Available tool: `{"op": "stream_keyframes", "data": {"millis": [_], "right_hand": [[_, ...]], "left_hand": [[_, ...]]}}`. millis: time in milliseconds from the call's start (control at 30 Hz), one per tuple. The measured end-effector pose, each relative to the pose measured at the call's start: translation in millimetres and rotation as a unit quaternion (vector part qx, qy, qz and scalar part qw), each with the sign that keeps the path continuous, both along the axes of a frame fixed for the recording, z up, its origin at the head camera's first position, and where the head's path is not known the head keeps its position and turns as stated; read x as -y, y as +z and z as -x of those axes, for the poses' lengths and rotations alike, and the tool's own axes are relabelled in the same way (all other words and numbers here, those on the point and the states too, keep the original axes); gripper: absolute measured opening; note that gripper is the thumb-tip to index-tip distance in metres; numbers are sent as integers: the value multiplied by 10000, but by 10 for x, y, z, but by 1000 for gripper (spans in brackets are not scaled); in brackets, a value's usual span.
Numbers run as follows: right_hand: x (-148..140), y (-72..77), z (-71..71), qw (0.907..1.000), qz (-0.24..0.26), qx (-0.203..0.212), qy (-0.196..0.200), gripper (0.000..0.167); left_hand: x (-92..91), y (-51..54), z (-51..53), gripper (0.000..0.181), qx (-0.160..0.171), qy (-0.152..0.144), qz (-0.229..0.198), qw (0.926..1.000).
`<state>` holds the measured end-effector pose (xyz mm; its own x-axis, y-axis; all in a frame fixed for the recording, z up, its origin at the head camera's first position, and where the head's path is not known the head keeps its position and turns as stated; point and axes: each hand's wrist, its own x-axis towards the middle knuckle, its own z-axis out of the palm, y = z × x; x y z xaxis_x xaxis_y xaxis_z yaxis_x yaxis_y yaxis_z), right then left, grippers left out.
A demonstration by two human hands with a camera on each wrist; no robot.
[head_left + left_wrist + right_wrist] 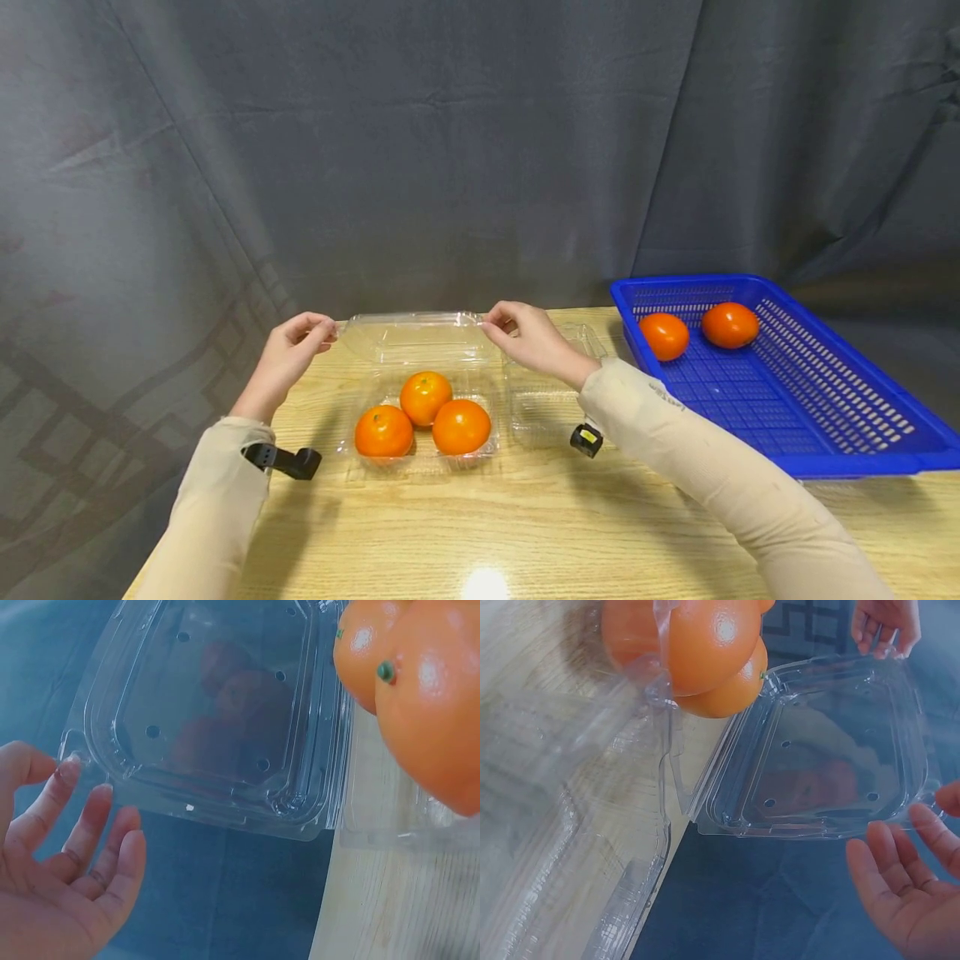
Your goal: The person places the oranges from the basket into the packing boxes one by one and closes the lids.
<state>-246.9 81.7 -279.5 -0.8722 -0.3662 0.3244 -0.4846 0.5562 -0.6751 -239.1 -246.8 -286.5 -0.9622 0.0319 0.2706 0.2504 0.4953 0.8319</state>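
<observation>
A clear plastic clamshell box lies open on the table, with three oranges in its base. Its hinged lid stands raised at the far side, small vent holes showing in both wrist views. My left hand pinches the lid's left outer corner between thumb and index finger. At the opposite corner, my right hand pinches the rim the same way. In the left wrist view the other fingers of the left hand are loosely bent beside the lid.
Right beside the box sits a second clear plastic container, partly behind my right hand and forearm. A blue slotted basket stands at the right, holding two orange-red round fruits. A dark grey curtain hangs behind the wooden table.
</observation>
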Motion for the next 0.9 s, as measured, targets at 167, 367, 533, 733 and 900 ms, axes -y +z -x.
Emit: {"op": "stream_keyframes", "data": {"millis": [167,367,533,733,900], "right_hand": [[-2,-13,-24,9994,-108,-301,92,16],[-3,-28,-41,9983,-134,-541,174,13],[-11,-41,-60,9975,-194,-641,235,12],[-24,-45,-99,9971,-296,-632,305,11],[-28,-59,-130,9965,-417,-618,380,9]], "left_hand": [[23,2,-9,37,2,-103,95,9999],[36,20,-50,35,109,-188,352,9991],[61,8,-76,34,157,-278,542,9980],[91,-4,-104,37,226,-332,750,9964],[124,-15,-140,37,259,-417,904,9947]]}}
